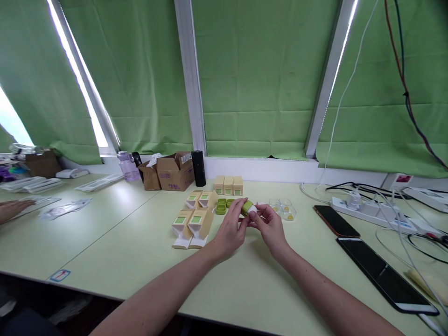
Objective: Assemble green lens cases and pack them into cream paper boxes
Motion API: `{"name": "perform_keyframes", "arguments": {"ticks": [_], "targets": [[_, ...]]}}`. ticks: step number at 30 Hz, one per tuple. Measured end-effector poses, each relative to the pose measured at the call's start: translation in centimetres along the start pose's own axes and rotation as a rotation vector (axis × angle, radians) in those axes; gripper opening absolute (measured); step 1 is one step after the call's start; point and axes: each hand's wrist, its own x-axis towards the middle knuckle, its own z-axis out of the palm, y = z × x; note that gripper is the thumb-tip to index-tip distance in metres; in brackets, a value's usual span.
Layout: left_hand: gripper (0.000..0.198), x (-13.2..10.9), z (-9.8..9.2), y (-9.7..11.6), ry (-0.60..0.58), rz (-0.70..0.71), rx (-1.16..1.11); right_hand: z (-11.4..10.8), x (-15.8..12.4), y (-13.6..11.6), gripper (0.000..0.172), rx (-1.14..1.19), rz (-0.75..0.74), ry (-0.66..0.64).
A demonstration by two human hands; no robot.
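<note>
Above the middle of the table, both hands meet at a small green-and-white container (248, 207). The fingers of my left hand (229, 229) wrap round its green side. My right hand (273, 229) pinches the white part at its right; the fingers cover much of it, so I cannot tell whether it is open. Just left of my hands lie small green square containers (220, 206). Behind my right hand are clear plastic cups (288, 211) with yellow bits in them. Several kraft paper boxes (200, 220) with green labels lie to the left, their near flaps open.
Upright kraft boxes (228, 185) stand at the back, near a black cylinder (198, 169) and a cardboard carton (175, 172). At right lie two phones (381, 270) and a power strip (373, 212) with cables. Another person's hand (16, 209) rests at far left.
</note>
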Motion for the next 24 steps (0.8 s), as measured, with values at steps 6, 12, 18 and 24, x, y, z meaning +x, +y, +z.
{"name": "perform_keyframes", "arguments": {"ticks": [6,12,18,24], "targets": [[0.049,0.3,-0.1,-0.5,0.059,-0.094,-0.106,-0.6,0.0,-0.1,0.043,-0.141,-0.099,-0.082],[0.054,0.6,-0.1,-0.2,0.017,-0.229,-0.332,-1.7,0.0,-0.4,0.036,-0.601,-0.410,-0.081],[0.052,0.7,-0.1,0.4,-0.052,-0.254,-0.458,-2.4,0.1,0.0,0.038,-0.997,-0.727,-0.224],[0.049,0.9,0.0,0.8,-0.069,-0.238,-0.486,-2.6,0.5,0.4,0.041,-1.045,-0.815,-0.226]]}}
